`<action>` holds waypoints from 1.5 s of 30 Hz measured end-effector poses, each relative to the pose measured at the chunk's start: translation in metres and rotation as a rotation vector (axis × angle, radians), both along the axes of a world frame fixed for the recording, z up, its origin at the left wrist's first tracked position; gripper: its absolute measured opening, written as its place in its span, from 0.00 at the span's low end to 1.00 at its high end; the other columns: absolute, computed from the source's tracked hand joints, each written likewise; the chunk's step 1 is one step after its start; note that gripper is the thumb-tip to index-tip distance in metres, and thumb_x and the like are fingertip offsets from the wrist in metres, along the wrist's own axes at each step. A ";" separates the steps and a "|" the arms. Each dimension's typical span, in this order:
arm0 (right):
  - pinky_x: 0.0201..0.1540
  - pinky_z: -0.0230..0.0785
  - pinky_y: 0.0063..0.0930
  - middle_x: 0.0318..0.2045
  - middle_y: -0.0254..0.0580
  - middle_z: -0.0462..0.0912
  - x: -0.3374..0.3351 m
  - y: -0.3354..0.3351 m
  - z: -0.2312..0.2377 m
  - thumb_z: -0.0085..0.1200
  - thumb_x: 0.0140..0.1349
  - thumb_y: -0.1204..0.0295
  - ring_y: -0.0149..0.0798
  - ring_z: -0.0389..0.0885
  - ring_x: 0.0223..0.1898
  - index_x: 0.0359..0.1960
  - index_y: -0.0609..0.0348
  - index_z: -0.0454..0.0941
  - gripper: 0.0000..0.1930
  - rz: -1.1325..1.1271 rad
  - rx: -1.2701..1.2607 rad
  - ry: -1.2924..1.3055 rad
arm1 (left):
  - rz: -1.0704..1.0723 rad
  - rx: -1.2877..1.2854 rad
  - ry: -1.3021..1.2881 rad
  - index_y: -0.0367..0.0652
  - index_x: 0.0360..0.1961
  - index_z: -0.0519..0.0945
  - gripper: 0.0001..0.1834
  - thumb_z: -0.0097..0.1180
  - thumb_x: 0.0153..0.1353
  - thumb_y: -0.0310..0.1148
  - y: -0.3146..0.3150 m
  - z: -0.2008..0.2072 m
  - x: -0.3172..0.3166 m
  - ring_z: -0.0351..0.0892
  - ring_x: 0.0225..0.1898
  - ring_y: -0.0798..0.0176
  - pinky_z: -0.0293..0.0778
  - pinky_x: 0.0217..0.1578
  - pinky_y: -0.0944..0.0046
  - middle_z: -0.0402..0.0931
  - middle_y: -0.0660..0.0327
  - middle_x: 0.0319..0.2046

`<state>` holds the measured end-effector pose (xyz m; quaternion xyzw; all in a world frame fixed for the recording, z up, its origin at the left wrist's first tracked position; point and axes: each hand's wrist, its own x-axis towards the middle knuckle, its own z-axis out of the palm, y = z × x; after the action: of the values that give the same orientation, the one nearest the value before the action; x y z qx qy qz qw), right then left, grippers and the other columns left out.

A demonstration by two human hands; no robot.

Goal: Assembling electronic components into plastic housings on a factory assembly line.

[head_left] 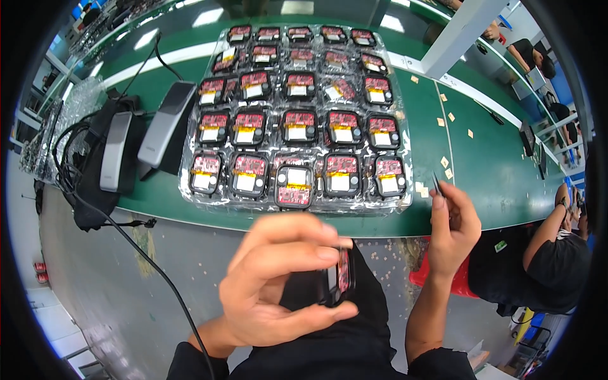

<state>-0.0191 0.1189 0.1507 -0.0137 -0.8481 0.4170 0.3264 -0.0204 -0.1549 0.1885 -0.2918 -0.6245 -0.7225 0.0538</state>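
Note:
My left hand (pixel 278 272) is closed round the edges of a small black device housing (pixel 342 276), raised in front of my lap and turned nearly edge-on. A strip of its red circuit board shows on the right side; the rest is hidden by my fingers. My right hand (pixel 451 225) pinches dark, thin tweezers (pixel 436 184), tips pointing up over the table's front edge. Just beyond my hands lies a clear plastic tray (pixel 396 204) with rows of similar black housings. One nearest housing (pixel 294 187) sits turned the other way round, its red board toward me.
Two grey slab-shaped devices (pixel 168 123) and a black bag (pixel 95 171) with cables lie on the green table (pixel 487 190) at left. Small beige pieces (pixel 441 122) are scattered at right. A white post (pixel 453 47) rises behind. Another person (pixel 544 266) sits at right.

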 end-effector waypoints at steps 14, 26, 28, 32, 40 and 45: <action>0.26 0.59 0.20 0.26 0.33 0.80 -0.013 0.005 -0.006 0.62 0.64 0.80 0.22 0.68 0.23 0.45 0.67 0.85 0.09 -0.066 -0.226 -0.134 | 0.466 -0.930 0.440 0.36 0.33 0.78 0.16 0.75 0.52 0.32 0.055 0.047 -0.151 0.82 0.34 0.45 0.75 0.38 0.52 0.82 0.54 0.30; 0.24 0.57 0.22 0.26 0.34 0.79 -0.014 0.006 -0.004 0.63 0.63 0.81 0.22 0.65 0.21 0.45 0.67 0.85 0.09 -0.045 -0.168 -0.127 | 0.423 -1.130 0.600 0.36 0.38 0.88 0.12 0.65 0.63 0.35 0.042 0.037 -0.151 0.84 0.52 0.41 0.78 0.58 0.52 0.88 0.51 0.41; 0.24 0.57 0.22 0.26 0.35 0.80 -0.013 0.008 -0.003 0.63 0.63 0.81 0.22 0.64 0.21 0.45 0.67 0.85 0.09 -0.039 -0.184 -0.133 | 0.383 -1.106 0.478 0.36 0.39 0.88 0.10 0.64 0.63 0.32 0.038 0.035 -0.155 0.82 0.56 0.40 0.76 0.61 0.51 0.87 0.51 0.44; 0.27 0.65 0.20 0.30 0.38 0.84 -0.012 0.009 -0.001 0.62 0.64 0.80 0.23 0.74 0.25 0.46 0.68 0.85 0.09 -0.030 -0.239 -0.179 | 0.370 -1.128 0.553 0.34 0.38 0.88 0.08 0.63 0.62 0.29 0.046 0.039 -0.157 0.83 0.54 0.40 0.74 0.62 0.51 0.88 0.52 0.43; 0.37 0.78 0.31 0.37 0.49 0.88 -0.029 0.033 0.031 0.59 0.67 0.77 0.41 0.88 0.34 0.47 0.65 0.83 0.09 0.047 -0.068 -0.310 | 0.214 -0.624 0.875 0.39 0.38 0.85 0.11 0.65 0.51 0.22 0.077 0.037 -0.058 0.84 0.32 0.56 0.77 0.31 0.57 0.82 0.60 0.31; 0.39 0.78 0.37 0.39 0.54 0.87 -0.045 0.075 0.044 0.57 0.68 0.76 0.52 0.87 0.36 0.46 0.65 0.82 0.08 -0.159 0.113 -0.284 | -0.277 -0.401 0.692 0.43 0.37 0.86 0.11 0.67 0.50 0.27 0.140 -0.028 0.010 0.81 0.27 0.65 0.79 0.29 0.68 0.79 0.67 0.28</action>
<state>-0.0638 0.1942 0.1950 -0.1210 -0.9041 0.3355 0.2353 -0.0104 -0.0146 0.1606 -0.6030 -0.6526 -0.4467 0.1048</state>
